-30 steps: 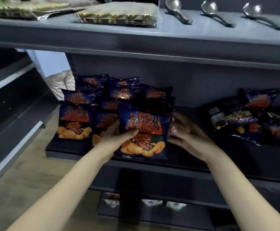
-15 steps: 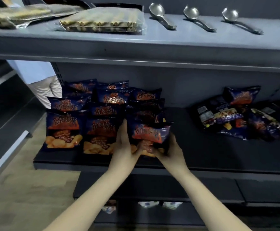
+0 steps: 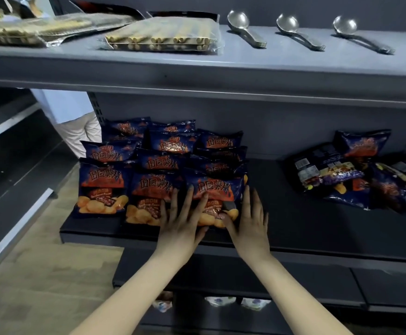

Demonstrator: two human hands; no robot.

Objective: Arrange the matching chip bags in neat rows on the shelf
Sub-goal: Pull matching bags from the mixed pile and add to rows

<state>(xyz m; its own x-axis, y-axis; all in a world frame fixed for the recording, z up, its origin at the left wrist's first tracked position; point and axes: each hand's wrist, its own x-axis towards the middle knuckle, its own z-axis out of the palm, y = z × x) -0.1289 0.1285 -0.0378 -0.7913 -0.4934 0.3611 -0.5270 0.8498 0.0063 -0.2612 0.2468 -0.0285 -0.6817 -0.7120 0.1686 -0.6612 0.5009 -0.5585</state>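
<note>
On the dark shelf [image 3: 293, 228], the front right chip bag [image 3: 217, 189] ends three neat rows. The left grip [image 3: 181, 221] lies spread flat on it; the right grip [image 3: 251, 222], fingers straight, touches its right edge. Loose bags [image 3: 337, 175] lie well apart, rightward.

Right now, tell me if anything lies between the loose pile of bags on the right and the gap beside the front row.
Nothing visible does. The dark shelf between the loose pile and the front-row bag shows only the right hand, resting at that bag's edge.
</note>
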